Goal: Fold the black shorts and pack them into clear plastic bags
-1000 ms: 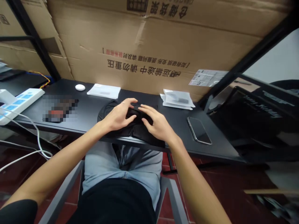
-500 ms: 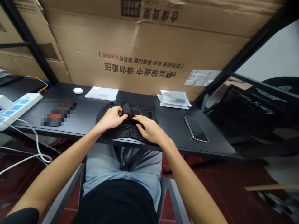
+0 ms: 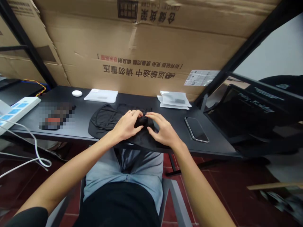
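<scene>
A thin black cloth (image 3: 104,118), whose exact kind I cannot make out, lies spread and wrinkled on the dark desk in front of me. My left hand (image 3: 128,125) is closed, thumb and fingers pinching a bunched part of the cloth. Facing it, my right hand (image 3: 163,128) curls its fingers and thumb round the right side of the same bunch. The fingertips of both hands nearly meet there. Part of the cloth under and behind my hands is hidden.
A phone (image 3: 196,129) lies at the right, and white packets (image 3: 174,100) and another packet (image 3: 101,95) stand along the back. A white mouse-like object (image 3: 77,93), a pixelated item (image 3: 56,116) and a power strip (image 3: 20,112) are at the left. Cardboard (image 3: 142,44) walls the rear.
Both my hands have moved right along the cloth, with the bunched part between them. More of the cloth's left side now shows spread on the desk.
</scene>
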`<act>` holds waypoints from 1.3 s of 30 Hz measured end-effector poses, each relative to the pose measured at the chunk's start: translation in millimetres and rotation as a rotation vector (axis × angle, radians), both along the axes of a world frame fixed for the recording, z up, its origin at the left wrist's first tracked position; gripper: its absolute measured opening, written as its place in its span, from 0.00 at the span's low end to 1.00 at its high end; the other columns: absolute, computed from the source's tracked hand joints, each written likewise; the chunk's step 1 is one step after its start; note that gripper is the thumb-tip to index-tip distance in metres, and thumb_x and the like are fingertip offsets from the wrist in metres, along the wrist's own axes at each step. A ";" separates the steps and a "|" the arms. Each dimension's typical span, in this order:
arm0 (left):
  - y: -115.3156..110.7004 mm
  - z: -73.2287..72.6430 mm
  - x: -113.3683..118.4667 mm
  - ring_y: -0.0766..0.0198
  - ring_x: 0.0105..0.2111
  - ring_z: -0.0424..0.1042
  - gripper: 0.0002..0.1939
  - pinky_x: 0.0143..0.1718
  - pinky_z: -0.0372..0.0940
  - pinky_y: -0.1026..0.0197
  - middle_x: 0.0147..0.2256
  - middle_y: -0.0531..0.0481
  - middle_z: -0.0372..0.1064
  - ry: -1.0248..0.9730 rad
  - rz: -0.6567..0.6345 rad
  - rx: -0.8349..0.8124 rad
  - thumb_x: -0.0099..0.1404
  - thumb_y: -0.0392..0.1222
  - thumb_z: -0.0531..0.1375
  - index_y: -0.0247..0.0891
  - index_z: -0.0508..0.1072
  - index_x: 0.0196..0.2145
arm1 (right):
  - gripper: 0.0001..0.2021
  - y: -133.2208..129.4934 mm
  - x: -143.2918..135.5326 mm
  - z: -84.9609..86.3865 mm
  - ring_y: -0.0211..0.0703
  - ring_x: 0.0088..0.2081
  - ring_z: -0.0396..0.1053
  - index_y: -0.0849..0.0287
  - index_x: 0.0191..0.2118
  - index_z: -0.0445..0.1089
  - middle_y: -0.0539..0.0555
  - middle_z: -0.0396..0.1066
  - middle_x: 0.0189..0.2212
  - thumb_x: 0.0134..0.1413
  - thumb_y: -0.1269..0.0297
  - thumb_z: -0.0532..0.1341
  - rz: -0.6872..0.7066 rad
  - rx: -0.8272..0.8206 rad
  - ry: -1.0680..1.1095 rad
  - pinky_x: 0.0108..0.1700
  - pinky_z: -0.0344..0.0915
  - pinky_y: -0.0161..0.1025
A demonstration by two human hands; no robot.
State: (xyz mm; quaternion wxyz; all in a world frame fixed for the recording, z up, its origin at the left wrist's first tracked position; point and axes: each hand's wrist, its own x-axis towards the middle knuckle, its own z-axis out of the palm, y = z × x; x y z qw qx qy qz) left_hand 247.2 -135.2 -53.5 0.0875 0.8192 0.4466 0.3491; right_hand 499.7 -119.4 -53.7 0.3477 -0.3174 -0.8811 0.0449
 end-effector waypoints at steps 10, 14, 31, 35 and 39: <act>12.6 9.0 -15.2 0.37 0.49 0.82 0.31 0.49 0.72 0.45 0.39 0.34 0.81 0.095 0.311 -0.312 0.70 0.76 0.64 0.42 0.76 0.34 | 0.16 11.5 0.3 -9.6 0.63 0.61 0.80 0.50 0.61 0.79 0.63 0.80 0.59 0.72 0.63 0.66 0.020 0.028 -0.149 0.64 0.81 0.66; 17.1 14.7 -2.4 0.38 0.48 0.83 0.25 0.47 0.74 0.45 0.43 0.36 0.82 -0.019 0.217 -0.375 0.68 0.67 0.71 0.43 0.73 0.36 | 0.15 14.3 5.9 -12.8 0.60 0.58 0.83 0.48 0.60 0.78 0.61 0.81 0.59 0.73 0.64 0.64 0.036 0.010 -0.151 0.61 0.84 0.60; 11.5 25.9 8.7 0.58 0.42 0.85 0.24 0.42 0.85 0.49 0.51 0.43 0.77 -0.924 -0.227 -0.764 0.72 0.48 0.75 0.42 0.67 0.54 | 0.45 17.3 -22.9 28.5 0.65 0.81 0.60 0.49 0.82 0.57 0.61 0.61 0.81 0.63 0.78 0.62 0.058 0.279 -0.274 0.83 0.52 0.76; 21.9 29.2 -21.7 0.57 0.41 0.85 0.27 0.46 0.85 0.45 0.56 0.38 0.79 -0.752 -0.236 -0.698 0.72 0.50 0.74 0.41 0.70 0.60 | 0.52 23.3 -24.4 22.4 0.60 0.80 0.63 0.54 0.85 0.53 0.62 0.64 0.79 0.54 0.84 0.58 0.062 0.261 -0.327 0.83 0.57 0.69; 55.5 43.3 -101.0 0.51 0.47 0.85 0.18 0.57 0.79 0.43 0.59 0.38 0.80 -0.188 0.188 -0.257 0.74 0.46 0.70 0.40 0.78 0.58 | 0.55 24.9 -10.9 13.1 0.58 0.78 0.66 0.58 0.84 0.55 0.62 0.66 0.78 0.47 0.85 0.59 0.007 0.259 -0.360 0.81 0.63 0.63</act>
